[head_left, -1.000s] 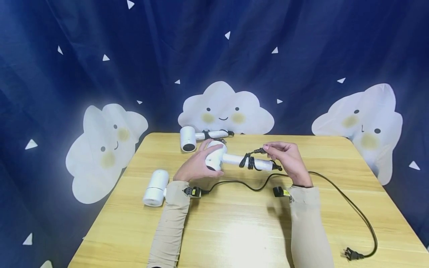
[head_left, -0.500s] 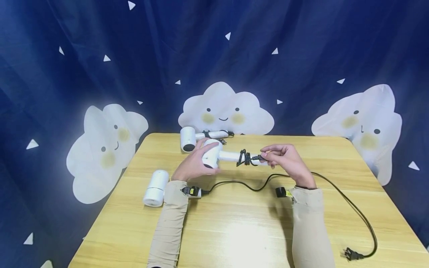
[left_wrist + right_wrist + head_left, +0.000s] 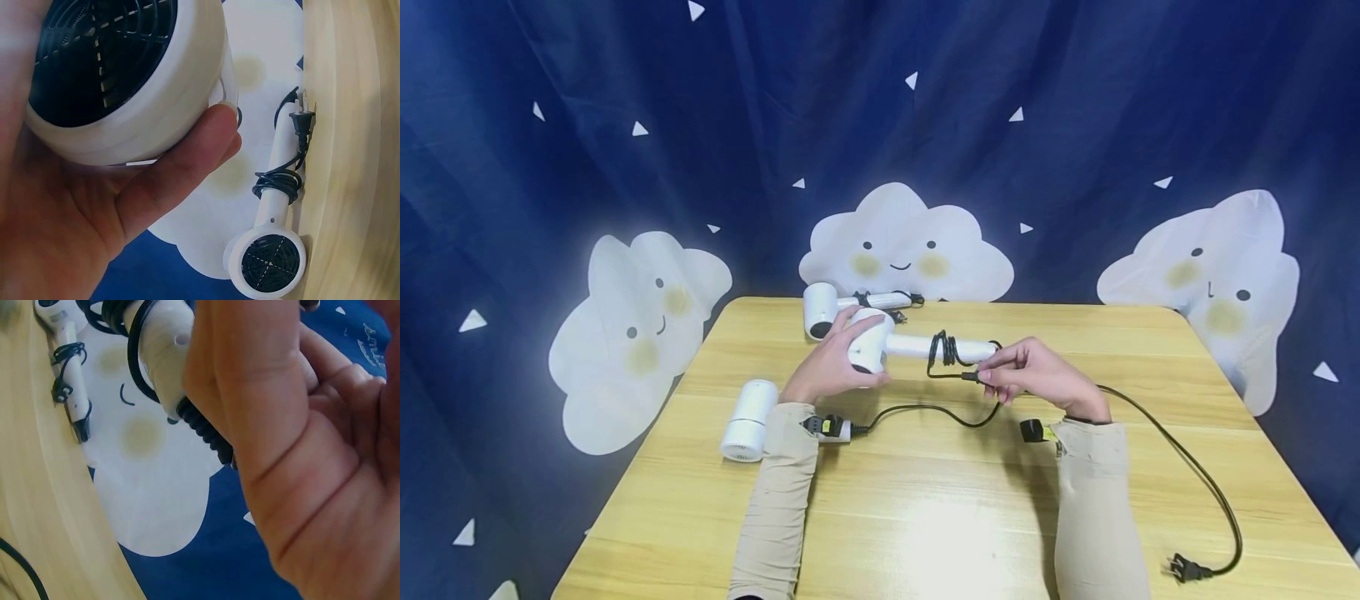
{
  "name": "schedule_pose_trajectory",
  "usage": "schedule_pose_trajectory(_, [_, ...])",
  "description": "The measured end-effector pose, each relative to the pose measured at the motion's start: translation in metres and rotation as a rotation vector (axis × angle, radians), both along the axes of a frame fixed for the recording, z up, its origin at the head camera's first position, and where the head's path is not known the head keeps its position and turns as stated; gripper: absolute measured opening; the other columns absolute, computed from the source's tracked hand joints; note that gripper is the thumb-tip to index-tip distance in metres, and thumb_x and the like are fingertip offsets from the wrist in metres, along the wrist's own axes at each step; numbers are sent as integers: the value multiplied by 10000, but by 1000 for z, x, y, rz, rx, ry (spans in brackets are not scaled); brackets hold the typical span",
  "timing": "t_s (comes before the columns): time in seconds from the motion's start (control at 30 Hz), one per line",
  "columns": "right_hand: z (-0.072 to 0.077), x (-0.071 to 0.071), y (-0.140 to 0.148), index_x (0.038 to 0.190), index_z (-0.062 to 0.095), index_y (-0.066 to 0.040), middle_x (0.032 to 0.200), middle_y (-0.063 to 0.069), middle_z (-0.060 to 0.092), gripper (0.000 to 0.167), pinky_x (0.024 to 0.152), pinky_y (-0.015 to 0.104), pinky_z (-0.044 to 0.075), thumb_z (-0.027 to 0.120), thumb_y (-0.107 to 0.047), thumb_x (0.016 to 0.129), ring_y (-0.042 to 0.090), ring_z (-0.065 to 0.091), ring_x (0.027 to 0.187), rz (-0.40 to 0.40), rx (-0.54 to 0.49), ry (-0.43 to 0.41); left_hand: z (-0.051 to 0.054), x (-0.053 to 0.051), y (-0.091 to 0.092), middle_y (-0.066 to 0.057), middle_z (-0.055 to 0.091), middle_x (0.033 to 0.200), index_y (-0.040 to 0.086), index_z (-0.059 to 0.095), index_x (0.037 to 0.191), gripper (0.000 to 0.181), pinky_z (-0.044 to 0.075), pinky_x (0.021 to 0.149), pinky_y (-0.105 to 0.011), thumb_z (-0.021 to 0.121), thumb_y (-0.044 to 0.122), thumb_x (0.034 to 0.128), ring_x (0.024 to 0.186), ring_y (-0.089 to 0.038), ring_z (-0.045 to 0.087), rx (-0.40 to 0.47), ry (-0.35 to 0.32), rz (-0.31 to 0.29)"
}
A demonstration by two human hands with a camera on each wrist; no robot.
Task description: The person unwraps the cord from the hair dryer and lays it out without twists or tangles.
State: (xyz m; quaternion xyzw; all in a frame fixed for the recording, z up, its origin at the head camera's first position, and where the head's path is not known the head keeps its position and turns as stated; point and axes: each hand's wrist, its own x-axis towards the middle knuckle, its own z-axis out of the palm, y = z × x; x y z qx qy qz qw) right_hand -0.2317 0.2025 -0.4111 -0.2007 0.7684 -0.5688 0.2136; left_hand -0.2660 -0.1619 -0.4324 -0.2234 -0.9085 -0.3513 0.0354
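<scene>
A white hair dryer (image 3: 913,346) is held above the table by my left hand (image 3: 829,368), which grips its round head. In the left wrist view the black grille (image 3: 103,56) of that head shows up close. Several loops of black cord (image 3: 946,348) wrap the handle. My right hand (image 3: 1033,377) pinches the plug end (image 3: 972,377) of this cord just below the handle's tip; the fingers hide most of the plug. In the right wrist view, the ribbed black cord sleeve (image 3: 203,431) sticks out of the handle end beside my fingers.
A second hair dryer (image 3: 821,310), its cord wrapped, lies at the table's back edge. A third hair dryer (image 3: 749,421) lies at left, partly under my left forearm. Its unwound cord (image 3: 1195,462) runs right across the table (image 3: 925,517) to a two-pin plug (image 3: 1189,569).
My right hand has brought the plug end from above the handle down to its near side, drawing the cord round. The held hair dryer has shifted slightly left.
</scene>
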Motion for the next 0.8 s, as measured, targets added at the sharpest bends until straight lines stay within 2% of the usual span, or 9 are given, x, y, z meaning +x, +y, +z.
schedule_pose_trajectory(0.13, [-4,-1,0,1160,718,83,860,144,788,297,648,340,625,700,-152,979,114,711,662,68,0,-1,1,-1,-1,-61,242,1688,408,478,1520,980,520,1005,-541,936,453,654,1362,-381,521,2,13,-4])
schedule_pose_trajectory(0.43, [-18,-5,4,1138,755,27,880,99,794,262,706,432,637,678,-183,1001,156,730,697,140,52,-39,3,0,-3,-42,243,1685,434,474,1513,973,523,985,-539,942,432,660,1360,-380,517,16,16,4])
schedule_pose_trajectory(0.5, [-22,-7,5,1153,744,52,901,128,795,291,726,458,635,673,-189,1005,184,743,718,150,61,-47,4,0,-4,-55,229,1695,441,467,1516,977,524,983,-541,938,446,660,1368,-394,515,11,13,13])
schedule_pose_trajectory(0.63, [-31,-12,8,1191,702,112,965,273,763,355,760,504,620,663,-191,1011,261,767,777,168,53,-68,4,1,-6,-38,211,1708,473,451,1514,984,516,1001,-557,929,492,654,1387,-401,502,7,7,34])
schedule_pose_trajectory(0.8, [-40,-17,10,1224,647,175,986,337,734,420,754,477,627,663,-186,1011,261,768,790,165,31,-105,5,1,-10,-4,212,1705,509,436,1508,982,486,1043,-598,930,505,658,1412,-399,474,10,11,43])
